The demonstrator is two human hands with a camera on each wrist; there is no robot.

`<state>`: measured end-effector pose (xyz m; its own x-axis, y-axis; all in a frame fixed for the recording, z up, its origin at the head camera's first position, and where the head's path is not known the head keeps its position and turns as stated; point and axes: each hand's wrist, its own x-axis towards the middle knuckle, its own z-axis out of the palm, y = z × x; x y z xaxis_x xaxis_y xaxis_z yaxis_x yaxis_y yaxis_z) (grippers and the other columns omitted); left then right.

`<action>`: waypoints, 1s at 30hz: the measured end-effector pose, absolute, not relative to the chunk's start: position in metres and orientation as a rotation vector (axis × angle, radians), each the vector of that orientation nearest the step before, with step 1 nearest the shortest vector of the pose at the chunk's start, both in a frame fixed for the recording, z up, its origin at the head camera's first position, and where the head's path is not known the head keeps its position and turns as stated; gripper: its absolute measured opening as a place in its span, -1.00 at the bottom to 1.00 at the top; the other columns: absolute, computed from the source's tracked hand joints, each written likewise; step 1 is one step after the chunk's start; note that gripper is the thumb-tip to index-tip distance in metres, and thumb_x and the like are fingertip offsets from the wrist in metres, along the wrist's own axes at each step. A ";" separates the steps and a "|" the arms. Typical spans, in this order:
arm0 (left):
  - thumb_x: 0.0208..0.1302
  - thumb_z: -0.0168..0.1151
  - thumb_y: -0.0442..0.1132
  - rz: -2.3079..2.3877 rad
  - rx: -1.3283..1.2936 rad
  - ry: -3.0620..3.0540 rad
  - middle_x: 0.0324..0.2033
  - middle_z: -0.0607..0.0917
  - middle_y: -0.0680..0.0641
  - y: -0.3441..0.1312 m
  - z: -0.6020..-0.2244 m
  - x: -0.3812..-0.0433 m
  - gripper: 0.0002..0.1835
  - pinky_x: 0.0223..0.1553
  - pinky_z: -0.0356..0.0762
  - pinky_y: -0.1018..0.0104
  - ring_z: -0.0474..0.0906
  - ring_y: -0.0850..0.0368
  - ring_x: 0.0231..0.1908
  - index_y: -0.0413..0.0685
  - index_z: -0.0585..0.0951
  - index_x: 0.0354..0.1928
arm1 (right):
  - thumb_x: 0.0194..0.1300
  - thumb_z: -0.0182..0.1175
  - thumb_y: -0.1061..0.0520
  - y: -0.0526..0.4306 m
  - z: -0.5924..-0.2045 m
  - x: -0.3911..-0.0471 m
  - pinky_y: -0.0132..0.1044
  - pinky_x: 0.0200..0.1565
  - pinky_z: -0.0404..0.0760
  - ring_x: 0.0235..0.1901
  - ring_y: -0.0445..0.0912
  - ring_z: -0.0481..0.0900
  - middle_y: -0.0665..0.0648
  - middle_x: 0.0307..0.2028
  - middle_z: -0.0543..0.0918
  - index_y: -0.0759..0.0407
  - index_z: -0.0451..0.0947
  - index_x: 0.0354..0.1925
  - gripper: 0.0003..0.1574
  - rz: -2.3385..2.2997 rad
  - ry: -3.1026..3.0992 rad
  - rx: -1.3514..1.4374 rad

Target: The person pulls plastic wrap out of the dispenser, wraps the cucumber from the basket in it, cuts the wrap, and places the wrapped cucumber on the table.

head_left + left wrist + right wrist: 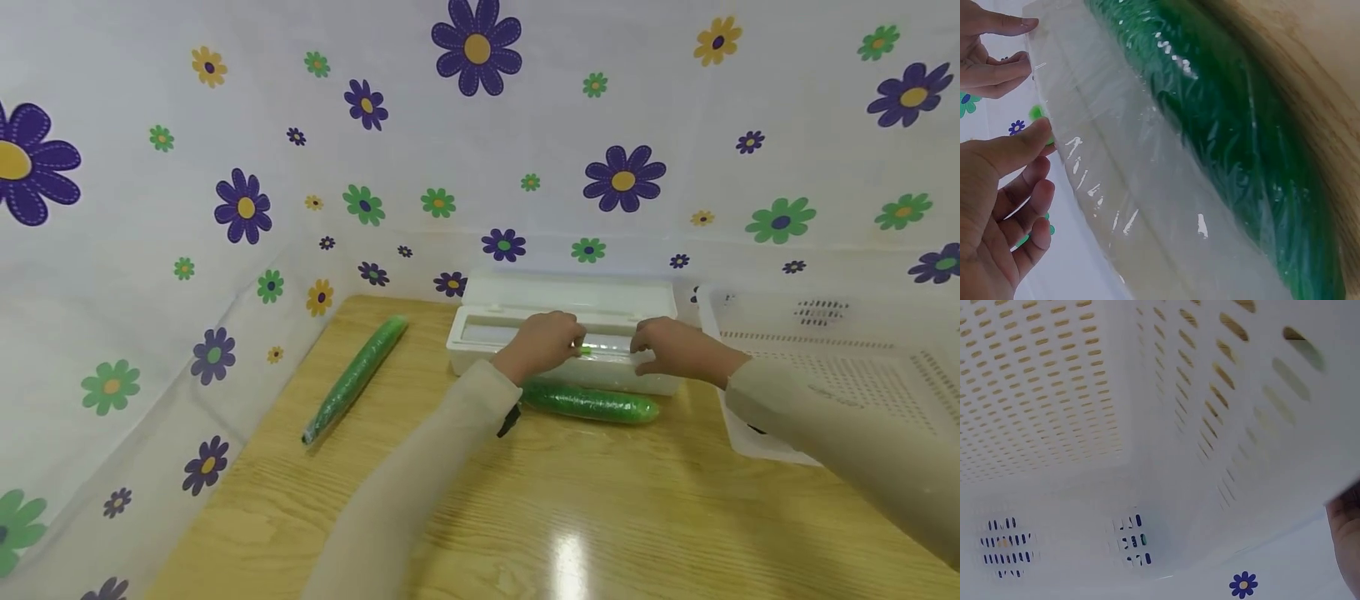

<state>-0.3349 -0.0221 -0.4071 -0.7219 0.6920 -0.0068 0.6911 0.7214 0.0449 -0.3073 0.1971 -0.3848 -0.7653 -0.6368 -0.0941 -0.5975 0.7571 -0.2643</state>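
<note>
A white lidded dispenser box [480,354] stands along the back with its lid [570,292] raised and a roll of cling film [487,333] inside. My left hand [546,340] is at its front edge, thumb and forefinger pinching a small green tab [1036,113]. To the right, my right hand [675,343] touches the same edge, thumb and fingers bent but apart in the left wrist view. Glossy clear film covers the box front [1122,206] there. A film-wrapped cucumber [588,402] lies directly before the box, its left end partly hidden by my left wrist.
Another wrapped cucumber [354,379] lies slanted on the wooden table [480,508] at the left. A white perforated basket [832,350] stands at the right, beneath my right forearm. A flower-printed sheet [525,133] hangs behind and to the left.
</note>
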 end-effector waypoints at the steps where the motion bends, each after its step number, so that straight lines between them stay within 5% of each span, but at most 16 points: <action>1: 0.28 0.19 -0.08 0.047 1.177 2.898 -0.29 0.64 0.08 -0.022 -0.409 -0.334 -0.87 -0.31 0.55 0.39 0.56 0.23 -0.31 0.08 0.64 -0.24 | 0.03 0.38 0.22 0.197 -0.386 -0.307 -0.14 -0.16 0.64 -0.29 -0.02 0.64 0.14 -0.33 0.68 0.32 0.66 -0.26 -0.75 -0.313 2.771 -0.984; 30: 0.28 0.19 -0.09 -0.201 1.271 2.868 -0.30 0.64 0.10 -0.048 -0.405 -0.341 -0.87 -0.30 0.50 0.37 0.54 0.19 -0.29 0.07 0.56 -0.21 | 0.08 0.33 0.21 0.198 -0.391 -0.309 -0.21 -0.26 0.63 -0.39 -0.11 0.60 0.11 -0.38 0.67 0.27 0.64 -0.31 -0.83 -0.291 2.762 -0.893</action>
<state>-0.3406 -0.0478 -0.4054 -0.6732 0.7378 -0.0499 0.7375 0.6651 -0.1172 -0.3088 0.1976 -0.3911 -0.7901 -0.5942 -0.1502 -0.5500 0.7955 -0.2543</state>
